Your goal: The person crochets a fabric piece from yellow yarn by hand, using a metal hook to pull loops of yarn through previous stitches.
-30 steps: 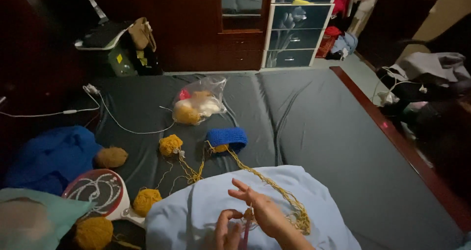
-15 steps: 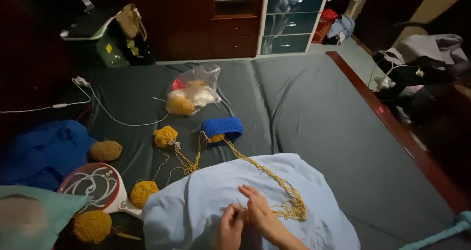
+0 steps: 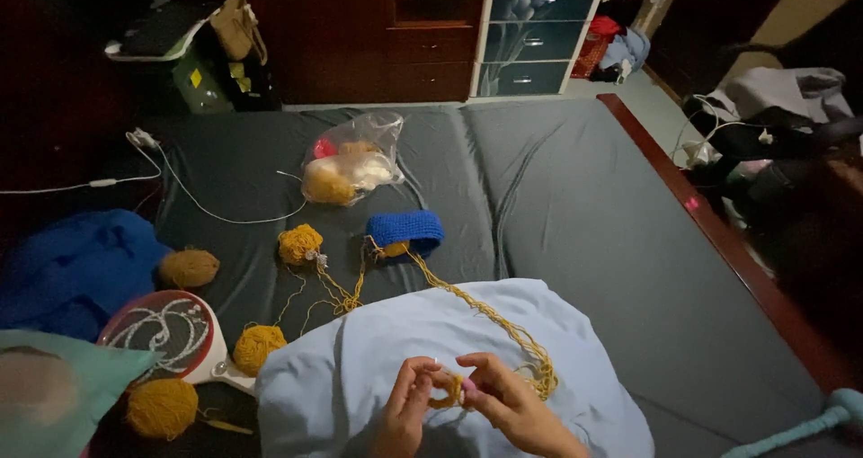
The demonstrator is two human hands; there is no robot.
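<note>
My left hand (image 3: 406,406) and my right hand (image 3: 505,402) meet over a light blue pillow (image 3: 360,368) on my lap. Both pinch a small loop of mustard yellow yarn (image 3: 447,391); something pink shows at my right fingertips. The yarn strand (image 3: 485,319) runs from my hands up across the pillow to a blue knitted band (image 3: 405,231) on the dark grey bed sheet (image 3: 575,206). Several yellow yarn balls lie to the left, one (image 3: 299,243) near the band and another (image 3: 258,347) beside the pillow.
A clear plastic bag (image 3: 353,168) with yarn lies further up the bed. A round racket-like device (image 3: 164,334), a blue cloth (image 3: 72,265), a teal cushion (image 3: 45,395) and a white cable (image 3: 207,211) sit at the left. A wooden bed edge (image 3: 719,233) runs along the right; drawers (image 3: 530,40) stand behind.
My hands have come together on the yarn over the pillow; a second ago my right hand was raised with fingers spread. The view has tilted slightly.
</note>
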